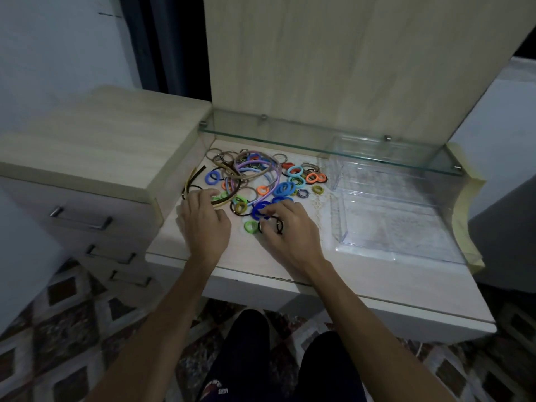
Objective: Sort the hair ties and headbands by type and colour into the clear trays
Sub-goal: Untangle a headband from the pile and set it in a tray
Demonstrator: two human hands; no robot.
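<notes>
While the left hand (203,219) rested with curled fingers on the headbands (232,181) at centre frame, the right hand (285,227) pinched a blue hair tie (258,211).

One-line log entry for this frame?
stage: sorting not begun | left hand: on pile | right hand: fingering blue tie | clear trays: empty

Single head view, looking forward-down, close over dresser top (261,265).
</notes>
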